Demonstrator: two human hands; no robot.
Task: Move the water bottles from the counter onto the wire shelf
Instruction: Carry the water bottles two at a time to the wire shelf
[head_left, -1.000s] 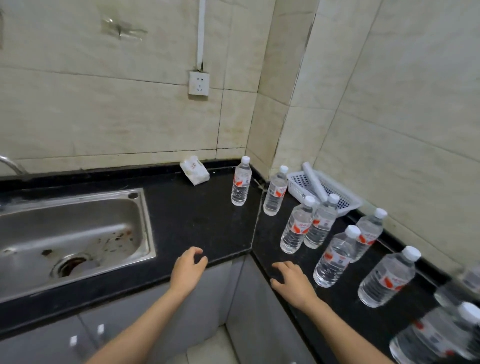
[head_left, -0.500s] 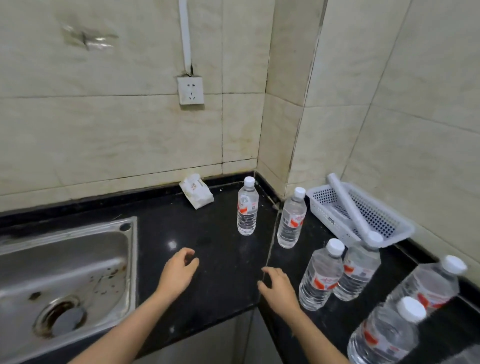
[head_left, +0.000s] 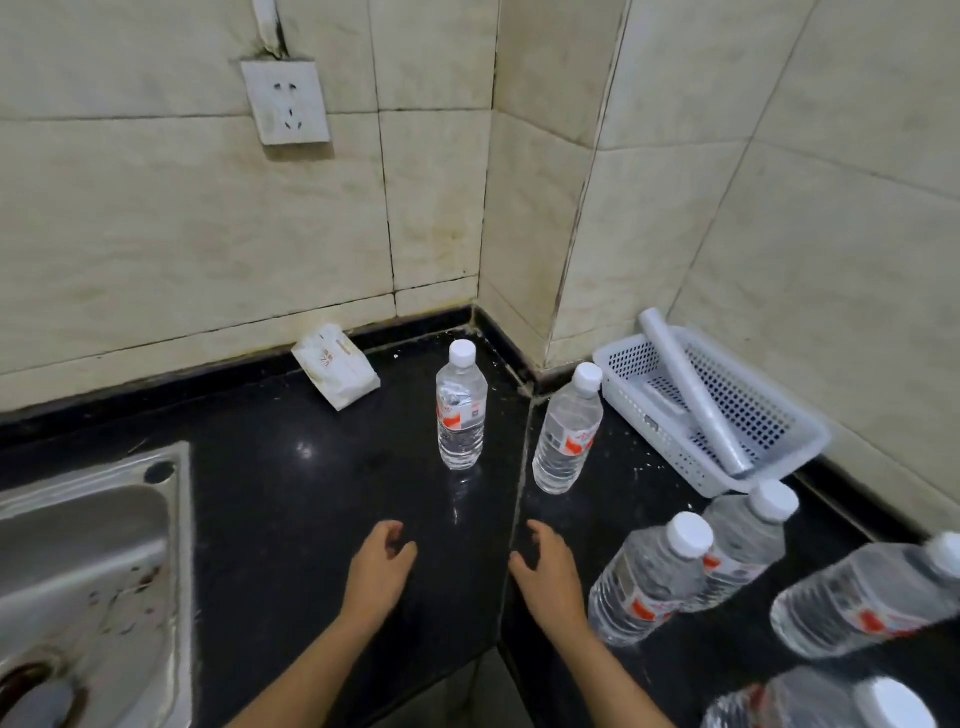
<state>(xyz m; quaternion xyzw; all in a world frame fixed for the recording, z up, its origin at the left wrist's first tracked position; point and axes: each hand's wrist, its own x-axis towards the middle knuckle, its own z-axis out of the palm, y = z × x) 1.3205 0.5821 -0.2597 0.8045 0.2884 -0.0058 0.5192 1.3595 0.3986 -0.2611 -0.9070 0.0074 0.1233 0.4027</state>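
Several clear water bottles with white caps and red labels stand on the black counter (head_left: 311, 509). One bottle (head_left: 461, 410) stands in the corner and a second bottle (head_left: 569, 431) just right of it. Nearer me on the right stand more bottles (head_left: 649, 582), (head_left: 743, 545), (head_left: 862, 597). My left hand (head_left: 382, 564) hovers over the counter below the corner bottle, fingers loosely curled, holding nothing. My right hand (head_left: 545, 566) hovers beside it, left of the nearest bottle, also holding nothing. No wire shelf is in view.
A steel sink (head_left: 88, 582) fills the lower left. A white packet (head_left: 337, 366) lies by the back wall. A white plastic basket (head_left: 727, 415) with a roll in it sits against the right wall. A wall socket (head_left: 285, 101) is above.
The view has moved in closer to the corner. Both hands have reached forward over the counter toward the two corner bottles and come nearer each other.
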